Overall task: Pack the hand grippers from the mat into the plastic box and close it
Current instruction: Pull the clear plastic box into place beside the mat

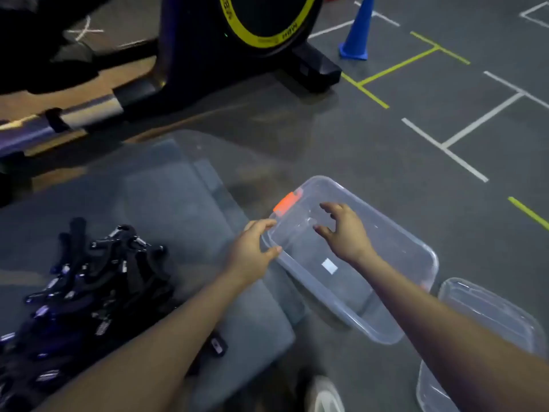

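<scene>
Fingers of the left hand (252, 251) curl round the near-left corner of the plastic box (386, 331), thumb at the rim and fingertips on the outer wall; that looks like a steadying or pulling grip, meant to bring the box closer to the mat (184, 209). Fingers of the right hand (346, 230) are spread wide and hold nothing. They hover over the box's open mouth near its left end, likely reaching for the far rim so that both hands can shift it together.

The box sits open on the floor (445, 120), empty as far as can be seen, its left end overlapping the mat's right edge. An orange latch (287, 201) shows on that end. The lid (487, 328) lies just beside the box's right end, out of the way until closing.

The hand grippers (86, 281) lie heaped at the mat's left edge, apart from the box, so packing seems not yet begun. Beyond the mat stand an exercise bike (237, 55) and a blue cone (358, 34). A shoe (325, 395) shows at the bottom.
</scene>
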`<act>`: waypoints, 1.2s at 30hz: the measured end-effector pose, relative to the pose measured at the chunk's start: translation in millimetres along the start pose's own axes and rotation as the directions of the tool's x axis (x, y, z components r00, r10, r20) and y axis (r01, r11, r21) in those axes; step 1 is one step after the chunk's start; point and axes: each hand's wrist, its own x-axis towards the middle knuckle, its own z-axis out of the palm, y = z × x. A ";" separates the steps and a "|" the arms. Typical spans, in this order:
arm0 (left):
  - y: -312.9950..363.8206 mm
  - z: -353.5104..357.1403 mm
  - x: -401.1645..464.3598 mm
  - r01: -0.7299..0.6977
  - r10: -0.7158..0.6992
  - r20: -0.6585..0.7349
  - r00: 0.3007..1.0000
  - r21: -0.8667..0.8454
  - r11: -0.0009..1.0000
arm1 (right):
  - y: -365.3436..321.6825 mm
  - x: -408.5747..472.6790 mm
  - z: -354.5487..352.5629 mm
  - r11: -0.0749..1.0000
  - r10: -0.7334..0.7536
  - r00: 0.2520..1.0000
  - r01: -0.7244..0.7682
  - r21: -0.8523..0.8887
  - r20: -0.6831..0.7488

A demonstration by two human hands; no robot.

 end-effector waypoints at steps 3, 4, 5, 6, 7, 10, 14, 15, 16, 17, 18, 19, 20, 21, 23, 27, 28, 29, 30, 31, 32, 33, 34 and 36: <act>-24.7 33.8 12.4 -0.056 0.054 0.022 0.998 0.069 0.996 | 36.4 2.7 23.1 1.000 0.019 0.999 -0.019 -0.002 -0.028; -32.8 44.6 16.6 -0.077 0.073 0.036 0.997 0.098 0.992 | 47.7 2.0 30.0 0.999 0.030 0.999 -0.031 -0.014 -0.022; -40.8 57.4 21.4 -0.099 0.095 0.038 0.995 0.107 0.989 | 60.4 2.4 38.4 0.999 0.034 0.999 -0.034 -0.009 -0.026; -46.3 68.7 24.5 -0.115 0.111 0.044 0.993 0.122 0.986 | 70.9 1.1 46.4 0.999 0.042 0.999 -0.042 -0.003 -0.026; -52.1 78.7 27.7 -0.134 0.129 0.047 0.990 0.131 0.982 | 80.7 -0.4 53.3 0.999 0.040 0.999 -0.039 0.006 -0.028; -63.3 100.7 31.8 -0.159 0.148 0.070 0.987 0.208 0.965 | 98.6 -8.4 68.9 0.999 0.037 0.999 -0.037 -0.003 0.002; -75.0 117.0 27.8 -0.174 0.135 0.133 0.982 0.348 0.921 | 108.7 -29.6 85.6 0.999 0.019 0.995 -0.022 0.026 0.098; -76.2 119.7 27.1 -0.168 0.128 0.132 0.983 0.362 0.917 | 111.1 -35.1 89.1 0.999 0.023 0.992 -0.028 0.035 0.124; -76.8 121.5 26.2 -0.163 0.125 0.126 0.984 0.371 0.914 | 113.5 -40.1 92.7 0.999 0.031 0.987 -0.037 0.038 0.160; -76.8 122.3 25.2 -0.159 0.123 0.118 0.985 0.377 0.912 | 116.1 -45.3 96.2 0.998 0.032 0.980 -0.040 0.039 0.195; -76.5 122.8 24.6 -0.157 0.123 0.112 0.986 0.380 0.912 | 118.7 -49.4 99.4 0.999 0.031 0.974 -0.039 0.035 0.224; -76.4 123.0 24.7 -0.153 0.121 0.108 0.987 0.378 0.913 | 120.6 -52.7 101.6 0.999 0.025 0.971 -0.034 0.033 0.239; -75.9 122.4 25.2 -0.154 0.119 0.112 0.987 0.384 0.911 | 121.4 -55.2 102.5 0.999 0.019 0.970 -0.029 0.040 0.242; -74.9 121.8 25.7 -0.153 0.114 0.119 0.986 0.397 0.905 | 122.0 -56.4 102.9 0.999 0.013 0.971 -0.025 0.048 0.238; -72.6 120.7 25.9 -0.154 0.108 0.129 0.986 0.436 0.886 | 123.6 -57.0 102.2 0.999 -0.011 0.973 0.000 0.047 0.232; -62.5 124.0 22.5 -0.150 0.085 0.156 0.984 0.476 0.867 | 136.4 -55.4 94.7 0.999 -0.032 0.968 0.022 0.043 0.250; -59.7 126.5 20.7 -0.150 0.081 0.164 0.983 0.473 0.868 | 141.3 -55.5 91.0 0.999 -0.029 0.968 0.018 0.045 0.250; -56.7 129.6 18.8 -0.151 0.077 0.174 0.982 0.465 0.872 | 146.4 -55.8 86.9 0.999 -0.026 0.969 0.015 0.044 0.246; -53.6 133.3 16.6 -0.154 0.075 0.186 0.980 0.458 0.876 | 151.9 -56.2 82.5 0.999 -0.018 0.970 0.010 0.037 0.241; -50.5 137.4 14.6 -0.158 0.074 0.198 0.977 0.454 0.877 | 157.8 -56.5 77.8 1.000 -0.006 0.972 -0.001 0.029 0.235; -47.5 141.9 12.4 -0.161 0.072 0.208 0.975 0.451 0.878 | 164.4 -56.6 73.5 0.999 0.011 0.973 -0.018 0.027 0.230; -44.8 146.6 10.3 -0.162 0.069 0.216 0.974 0.449 0.879 | 171.7 -56.6 69.3 0.999 0.027 0.973 -0.035 0.032 0.228; -42.2 151.4 7.7 -0.163 0.067 0.222 0.973 0.448 0.879 | 178.4 -57.2 65.2 0.998 0.038 0.972 -0.047 0.037 0.231; -37.4 159.8 1.1 -0.175 0.066 0.246 0.967 0.455 0.873 | 189.5 -61.1 57.0 0.998 0.039 0.967 -0.048 0.032 0.252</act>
